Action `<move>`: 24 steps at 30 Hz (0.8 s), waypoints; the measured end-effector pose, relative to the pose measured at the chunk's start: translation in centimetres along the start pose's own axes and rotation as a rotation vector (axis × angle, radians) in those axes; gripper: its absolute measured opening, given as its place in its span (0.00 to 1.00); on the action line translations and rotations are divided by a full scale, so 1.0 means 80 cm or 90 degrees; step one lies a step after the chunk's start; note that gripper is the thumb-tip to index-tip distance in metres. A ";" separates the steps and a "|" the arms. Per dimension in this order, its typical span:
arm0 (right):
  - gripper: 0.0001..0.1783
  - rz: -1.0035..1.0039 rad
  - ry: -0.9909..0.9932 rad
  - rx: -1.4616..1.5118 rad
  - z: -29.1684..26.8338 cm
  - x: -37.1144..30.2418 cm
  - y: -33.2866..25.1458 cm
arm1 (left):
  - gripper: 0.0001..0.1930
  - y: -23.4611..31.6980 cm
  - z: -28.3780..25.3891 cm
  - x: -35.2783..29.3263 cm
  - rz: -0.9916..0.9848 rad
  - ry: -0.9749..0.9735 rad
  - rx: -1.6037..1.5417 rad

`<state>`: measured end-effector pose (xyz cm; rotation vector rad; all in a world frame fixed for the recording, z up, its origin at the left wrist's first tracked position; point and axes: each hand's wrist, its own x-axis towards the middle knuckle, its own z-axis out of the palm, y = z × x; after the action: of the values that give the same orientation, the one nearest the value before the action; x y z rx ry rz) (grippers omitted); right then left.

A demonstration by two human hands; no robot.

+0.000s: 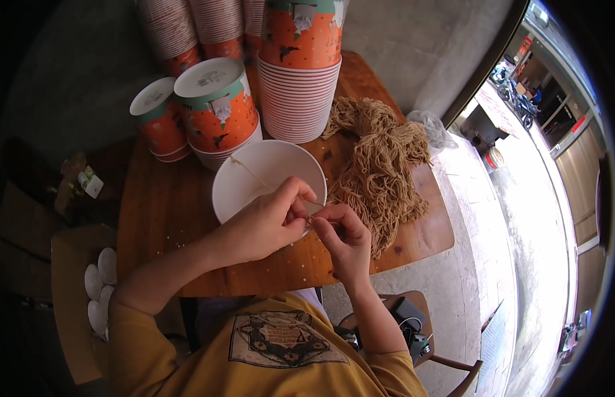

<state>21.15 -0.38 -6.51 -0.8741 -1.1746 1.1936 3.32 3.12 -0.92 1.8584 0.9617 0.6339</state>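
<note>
A white paper bucket (238, 152) lies tipped with its open mouth toward me. One thin tan cord (249, 171) crosses its inside from the far wall toward my hands. At the near right of its rim, my left hand (281, 215) is closed, thumb and fingertips pinching the cord. My right hand (347, 238) pinches the cord too, its fingertips almost touching those of the left. The fingers hide the exact spot where the cord meets the rim. To the right of the bucket lies a heap of tan cords (380, 165).
Behind the bucket stand tall stacks of paper buckets (299, 99) and shorter orange-and-green ones (216, 109), upside down. The wooden table (168, 218) has a rounded right corner. A cardboard box (72, 291) with white cups is at left; a chair (420, 317) stands at right.
</note>
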 end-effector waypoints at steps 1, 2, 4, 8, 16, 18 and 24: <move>0.03 -0.017 0.010 -0.028 0.000 0.000 0.001 | 0.15 -0.001 0.001 -0.001 0.002 0.026 0.051; 0.02 -0.034 0.021 -0.057 -0.001 0.000 0.003 | 0.15 -0.002 0.002 -0.001 0.002 0.026 0.051; 0.02 -0.039 0.021 -0.074 -0.005 -0.002 0.005 | 0.10 -0.005 0.004 -0.001 0.029 0.065 0.092; 0.02 -0.090 0.019 -0.122 -0.007 -0.004 0.008 | 0.07 -0.012 0.005 0.000 0.140 0.090 0.178; 0.02 -0.069 0.019 -0.092 -0.010 -0.011 0.007 | 0.03 -0.003 -0.002 0.000 0.083 0.056 0.144; 0.02 -0.061 0.015 -0.093 -0.012 -0.012 0.007 | 0.03 -0.003 -0.003 0.000 0.090 0.046 0.139; 0.02 -0.044 0.025 -0.068 -0.012 -0.018 0.005 | 0.04 0.002 -0.004 -0.001 0.093 0.015 0.138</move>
<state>22.08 -1.66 -7.37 -0.9264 -1.2363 1.0616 3.06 3.16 -0.62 2.1322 0.9454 0.6612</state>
